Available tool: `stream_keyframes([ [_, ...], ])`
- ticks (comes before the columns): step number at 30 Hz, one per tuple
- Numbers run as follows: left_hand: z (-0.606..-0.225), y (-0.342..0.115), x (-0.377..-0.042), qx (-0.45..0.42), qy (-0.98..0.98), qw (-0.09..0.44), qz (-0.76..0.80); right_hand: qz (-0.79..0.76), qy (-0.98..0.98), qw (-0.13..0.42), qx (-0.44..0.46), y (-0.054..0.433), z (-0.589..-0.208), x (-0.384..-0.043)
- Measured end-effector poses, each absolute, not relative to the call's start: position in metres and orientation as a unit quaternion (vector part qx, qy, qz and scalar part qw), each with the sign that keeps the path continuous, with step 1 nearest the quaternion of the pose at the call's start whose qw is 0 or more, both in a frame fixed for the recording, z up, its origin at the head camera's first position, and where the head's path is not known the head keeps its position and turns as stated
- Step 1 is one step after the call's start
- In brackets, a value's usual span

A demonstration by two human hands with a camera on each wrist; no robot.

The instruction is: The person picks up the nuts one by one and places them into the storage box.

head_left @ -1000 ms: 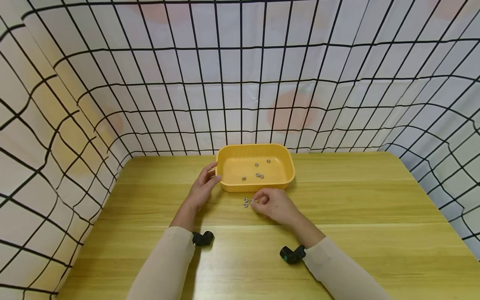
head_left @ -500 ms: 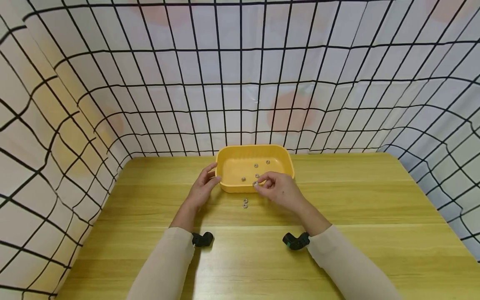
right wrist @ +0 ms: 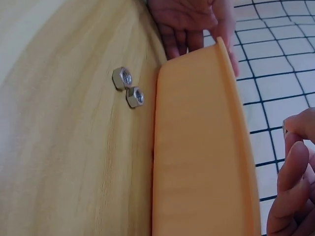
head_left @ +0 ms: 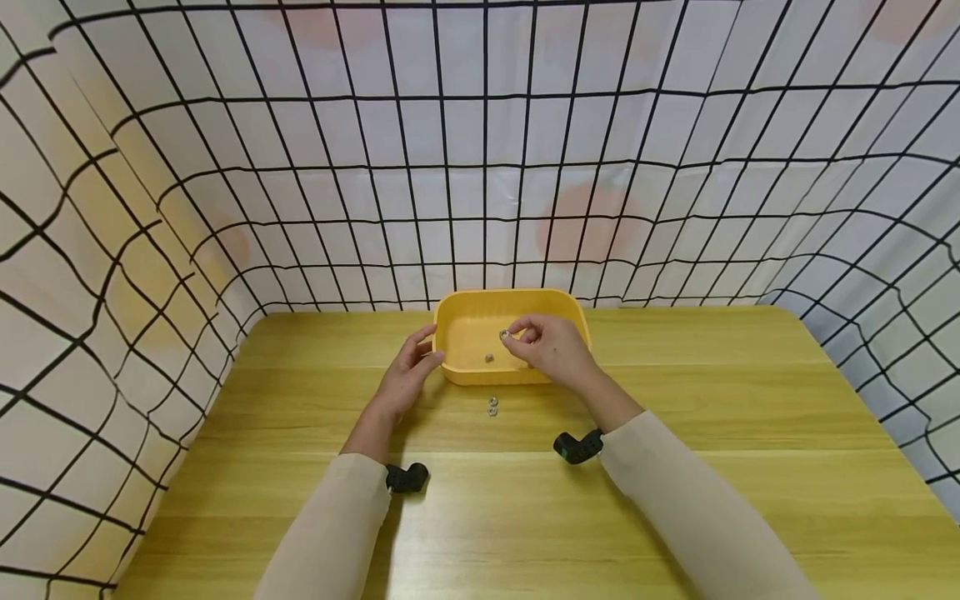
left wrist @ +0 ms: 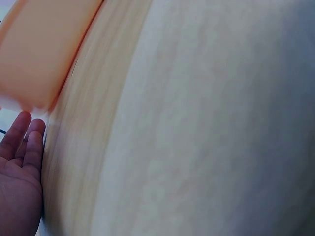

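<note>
A yellow plastic bin stands near the far edge of the table. My left hand rests at its left end with fingers fairly straight, touching it. My right hand is above the bin and pinches a small hex nut between thumb and forefinger. One nut shows on the bin floor; the right hand hides part of the inside. In front of the bin, two steel hex nuts lie close together on the wood, clear in the right wrist view as an upper nut and a lower nut.
The wooden table extends around the bin on its left, right and front. Behind and along both sides rises a black wire grid over a pale printed sheet. A small black camera is worn on each wrist.
My right hand has picked a nut off the table, lifted it over the front rim and carried it above the bin. Two nuts lie on the table now instead of three. The left hand stays put.
</note>
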State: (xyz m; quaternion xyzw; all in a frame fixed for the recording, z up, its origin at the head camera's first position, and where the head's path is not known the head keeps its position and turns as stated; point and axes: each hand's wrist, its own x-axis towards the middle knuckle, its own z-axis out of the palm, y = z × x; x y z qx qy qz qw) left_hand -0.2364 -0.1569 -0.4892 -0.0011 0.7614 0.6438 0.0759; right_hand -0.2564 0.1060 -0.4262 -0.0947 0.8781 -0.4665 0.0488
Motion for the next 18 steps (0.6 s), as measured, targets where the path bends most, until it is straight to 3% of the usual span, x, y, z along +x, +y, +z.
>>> stream_keyframes([
  [18, -0.473, -0.154, -0.231, -0.006, 0.758, 0.102, 0.645, -0.46, 0.884, 0.039, -0.072, 0.1, -0.442, -0.27],
])
